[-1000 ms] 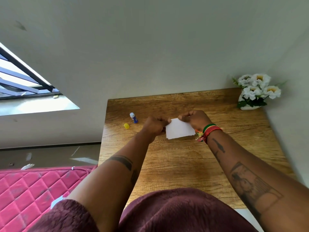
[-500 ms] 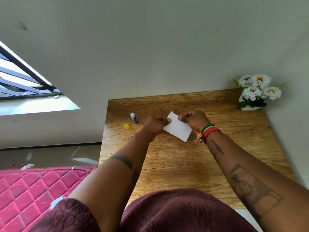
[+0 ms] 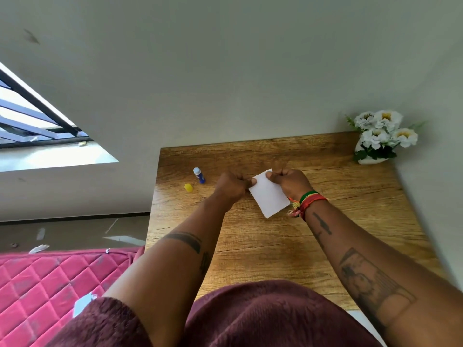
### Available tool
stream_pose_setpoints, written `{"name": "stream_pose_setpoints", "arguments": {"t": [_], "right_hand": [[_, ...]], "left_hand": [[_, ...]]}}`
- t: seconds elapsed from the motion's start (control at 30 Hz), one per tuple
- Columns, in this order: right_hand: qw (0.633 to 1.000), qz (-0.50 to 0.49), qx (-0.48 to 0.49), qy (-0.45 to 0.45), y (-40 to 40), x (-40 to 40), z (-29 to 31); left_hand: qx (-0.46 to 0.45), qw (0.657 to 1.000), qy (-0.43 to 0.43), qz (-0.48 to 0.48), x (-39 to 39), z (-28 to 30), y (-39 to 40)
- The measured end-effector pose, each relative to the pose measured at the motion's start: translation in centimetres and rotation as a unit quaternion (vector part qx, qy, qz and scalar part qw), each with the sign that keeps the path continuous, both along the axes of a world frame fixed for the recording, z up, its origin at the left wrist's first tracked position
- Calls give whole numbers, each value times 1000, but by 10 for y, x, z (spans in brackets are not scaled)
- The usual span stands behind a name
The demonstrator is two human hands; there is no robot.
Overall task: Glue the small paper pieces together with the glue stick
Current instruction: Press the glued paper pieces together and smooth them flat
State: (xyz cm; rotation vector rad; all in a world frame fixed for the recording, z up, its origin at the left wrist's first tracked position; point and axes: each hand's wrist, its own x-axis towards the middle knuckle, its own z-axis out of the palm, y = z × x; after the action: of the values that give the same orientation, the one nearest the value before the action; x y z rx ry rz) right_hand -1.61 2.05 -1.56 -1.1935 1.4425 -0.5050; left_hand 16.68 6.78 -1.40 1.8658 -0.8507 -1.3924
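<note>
White paper [image 3: 269, 196], pinched at its top edge by left hand [image 3: 231, 185] and right hand [image 3: 290, 182], has swung from level to hanging toward 5 o'clock; uncapped glue stick [image 3: 199, 175] stands untouched at 9 o'clock, so I judge gluing not yet begun.

Both forearms reach forward from the body, bare from the elbows down and converging toward each other. The left hand [image 3: 231, 185] is curled into a loose fist, knuckles up, thumb and fingertips pinched together at its inner side. The right hand [image 3: 290, 181] mirrors it, fingers bent under and thumb pressed against them. The two hands nearly meet, wrists held level.
</note>
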Motion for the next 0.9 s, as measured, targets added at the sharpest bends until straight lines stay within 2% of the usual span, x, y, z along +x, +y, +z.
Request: {"name": "stream_pose_setpoints", "arguments": {"t": [0.1, 0.2, 0.3, 0.4, 0.5, 0.63, 0.7, 0.83, 0.9], "right_hand": [[1000, 8, 5, -13, 2, -2, 0], [998, -56, 22, -37, -2, -7, -1], [994, -89, 47, -46, -2, -7, 0], [986, -123, 71, -82, 4, -6, -4], [985, -117, 95, -84, 8, -11, -9], [983, -133, 109, -71, 3, -16, -13], [975, -170, 117, -87, 0, -14, -15], [958, -198, 167, -122, -7, -6, -21], [959, -190, 183, -102, -13, -7, -25]], "left_hand": [[2, 1000, 9, 12, 1, 3, -2], [13, 997, 72, 32, -1, 5, 1], [20, 995, 90, 43, -7, 1, 3], [15, 995, 58, 74, -13, 0, -3], [12, 995, 13, 103, -16, -1, -10], [31, 993, 88, 75, -26, -3, -14], [60, 995, 66, 51, -34, -10, -15], [50, 993, -1, 107, -36, -17, -29], [40, 993, -12, 112, -32, -18, -39]]}}
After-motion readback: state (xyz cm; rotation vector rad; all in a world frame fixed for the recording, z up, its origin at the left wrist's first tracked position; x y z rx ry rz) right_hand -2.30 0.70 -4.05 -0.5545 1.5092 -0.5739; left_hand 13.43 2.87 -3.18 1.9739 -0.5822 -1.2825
